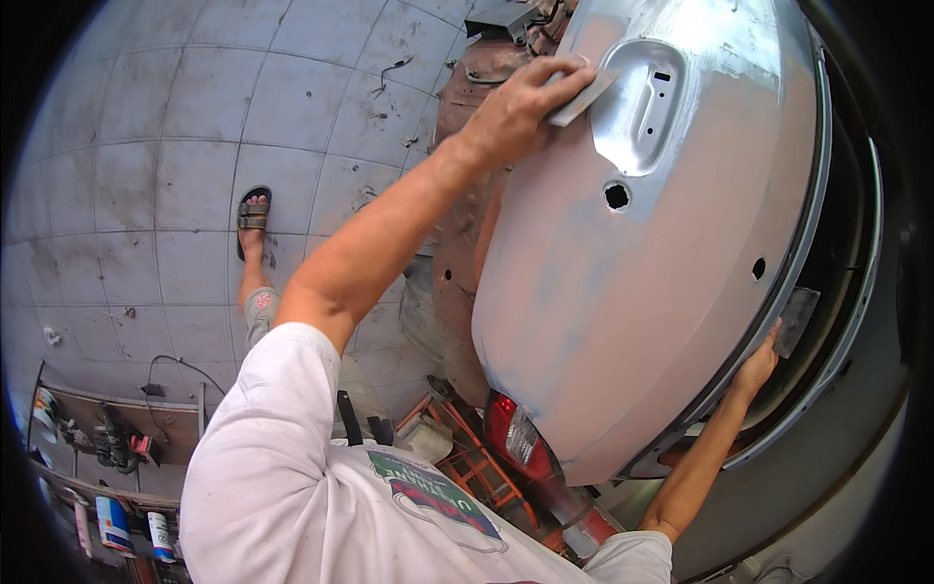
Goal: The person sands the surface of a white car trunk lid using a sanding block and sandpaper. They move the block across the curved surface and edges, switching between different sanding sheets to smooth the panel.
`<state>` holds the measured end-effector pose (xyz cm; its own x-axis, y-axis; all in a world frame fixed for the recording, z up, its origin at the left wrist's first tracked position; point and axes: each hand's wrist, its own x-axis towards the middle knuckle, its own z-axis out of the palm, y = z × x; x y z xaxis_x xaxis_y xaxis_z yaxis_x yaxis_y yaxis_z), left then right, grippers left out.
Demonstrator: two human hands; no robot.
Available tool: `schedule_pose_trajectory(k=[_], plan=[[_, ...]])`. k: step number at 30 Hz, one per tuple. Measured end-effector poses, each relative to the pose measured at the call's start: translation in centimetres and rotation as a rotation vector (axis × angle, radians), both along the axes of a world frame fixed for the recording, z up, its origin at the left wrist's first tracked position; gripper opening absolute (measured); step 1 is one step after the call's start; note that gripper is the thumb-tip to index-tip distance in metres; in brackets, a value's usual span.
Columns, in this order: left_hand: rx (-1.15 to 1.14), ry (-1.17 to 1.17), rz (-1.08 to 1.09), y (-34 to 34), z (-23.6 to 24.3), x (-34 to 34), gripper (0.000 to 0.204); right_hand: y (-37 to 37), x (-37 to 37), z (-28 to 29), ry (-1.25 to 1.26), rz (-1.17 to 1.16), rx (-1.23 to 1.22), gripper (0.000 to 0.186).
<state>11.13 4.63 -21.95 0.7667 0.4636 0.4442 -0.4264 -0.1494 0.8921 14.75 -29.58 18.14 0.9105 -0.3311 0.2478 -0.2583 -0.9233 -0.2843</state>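
Note:
A car door panel (584, 321), patched in pinkish-brown, grey and bare metal, stands in front of me on the right. My left hand (535, 102) pinches a flat pale putty spreader (587, 97) against the panel, just left of the shiny handle recess (637, 107). Below that recess is a round dark hole (617, 196). At the far right edge of the panel, my right hand (756, 368) grips a thin grey rectangular plate (799, 321) by its corner, in front of the dark window opening.
A red and clear tail light (518, 435) sits at the panel's lower end, near an orange metal frame (467, 448). To my lower left stands a rack (165, 419) with cans and tools. Tiled floor (204, 185) stretches left, with small debris scattered on it.

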Motion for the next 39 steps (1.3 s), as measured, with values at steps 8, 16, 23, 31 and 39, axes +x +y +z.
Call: schedule_pose_trajectory(k=[8,16,23,31,39], plan=[[-0.138,0.257,-0.237,2.6,-3.6,-4.9,0.047,-0.4,-1.9,-0.2,0.014,-0.021,-0.024,0.067],[0.11,0.012,-0.318,12.3,-0.8,14.8,0.045,-1.7,-1.1,-0.3,-0.067,0.034,-0.119,0.065],[0.177,-0.112,-0.482,9.6,-0.9,7.0,0.048,-3.1,-1.0,1.6,-0.052,-0.081,-0.028,0.068],[0.23,-0.097,-0.186,0.2,-4.8,-5.0,0.074,1.3,-0.8,0.4,-0.034,-0.014,-0.05,0.066],[0.2,-0.004,-0.218,-6.8,-3.1,-19.7,0.054,1.4,0.1,0.8,-0.027,0.099,-0.174,0.07]])
